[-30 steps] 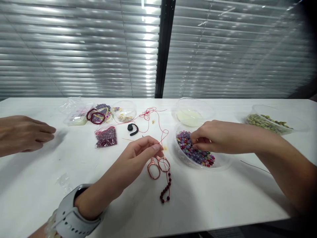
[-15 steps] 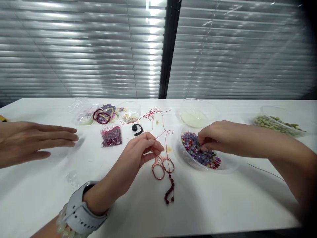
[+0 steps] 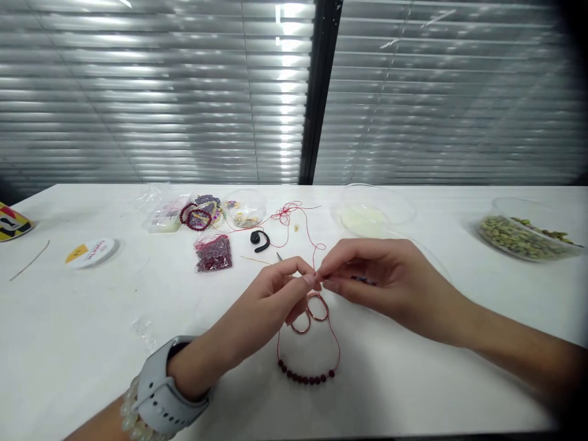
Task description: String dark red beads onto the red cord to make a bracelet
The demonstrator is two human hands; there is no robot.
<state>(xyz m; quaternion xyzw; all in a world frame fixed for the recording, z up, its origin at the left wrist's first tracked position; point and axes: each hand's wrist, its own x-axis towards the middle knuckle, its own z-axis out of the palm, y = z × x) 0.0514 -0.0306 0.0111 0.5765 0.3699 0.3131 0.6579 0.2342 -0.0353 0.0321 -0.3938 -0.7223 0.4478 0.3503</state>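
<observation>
Bag of dark red beads [image 3: 212,253] near the far edge, unopened by the look of it. Left hand [image 3: 269,294] pinching at the fingertips, right hand [image 3: 386,285] likewise, tips almost meeting on red cord [image 3: 339,349]. Short row of dark red beads [image 3: 305,379] strung on that cord, lying below rose-gold scissors [image 3: 318,306]. Done: that row only. Left: mixed beads [image 3: 364,280] unstrung in clear bowl [image 3: 438,262], mostly behind right hand.

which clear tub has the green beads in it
The clear plastic tub at the far right of the table; the tub left of centre holds small pale and gold beads instead.
</observation>
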